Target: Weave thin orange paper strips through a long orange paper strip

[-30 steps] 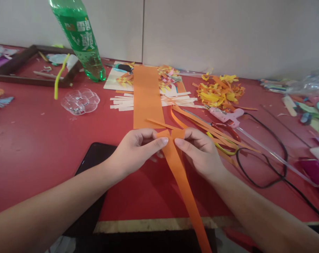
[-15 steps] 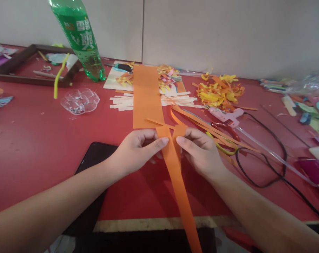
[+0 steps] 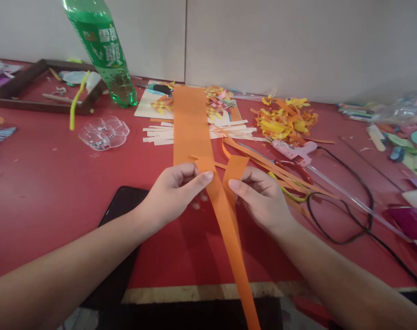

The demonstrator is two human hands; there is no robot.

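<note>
Our left hand pinches one paper end, our right hand pinches another; we see one bottle, one glue gun.

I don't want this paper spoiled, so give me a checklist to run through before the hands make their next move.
1. Left grip: ok; the left hand pinches the left orange end.
2. Right grip: ok; the right hand pinches the right orange end.
3. Ends apart at the top: ok; a gap shows between them.
4. Lower part in view: not ok; the front strip runs past the table edge and out of the picture.
5. Glue gun cold: cannot tell.
6. Phone untouched by the left forearm: cannot tell; the arm crosses in front of it.
</note>
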